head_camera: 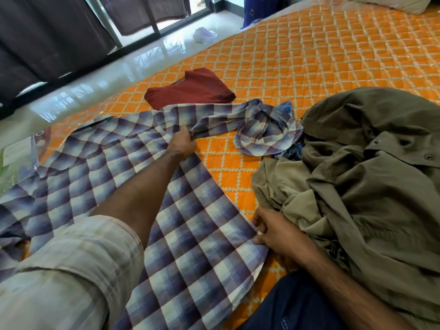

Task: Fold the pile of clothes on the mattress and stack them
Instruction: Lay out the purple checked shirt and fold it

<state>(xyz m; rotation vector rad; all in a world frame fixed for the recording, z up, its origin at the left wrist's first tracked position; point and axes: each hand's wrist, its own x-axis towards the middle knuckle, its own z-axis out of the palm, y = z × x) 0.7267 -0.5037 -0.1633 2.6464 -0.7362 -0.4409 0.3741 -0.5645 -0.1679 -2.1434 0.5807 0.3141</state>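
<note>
The mattress (309, 67), quilted in orange with a cream diamond pattern, carries everything. Spread flat across its near left part lies a blue, purple and white checked shirt (107, 167), the largest garment in view, under both grips. To the right of the right grip a heap of olive and khaki clothes (369, 175) sits bunched and unfolded, touching that hand's knuckles. Beyond the left grip a dark red garment (190, 90) lies folded flat on the mattress, its near edge just beside the shirt's far edge. The left hand (182, 145), reaching out from a rolled pale sleeve (71, 270), has its fingers curled round a gathered fold of the shirt where the sleeve meets the body; the sleeve trails off to the right of this grip and ends in a crumpled cuff. The right hand (273, 231) pinches the shirt's near right edge between thumb and curled fingers.
</note>
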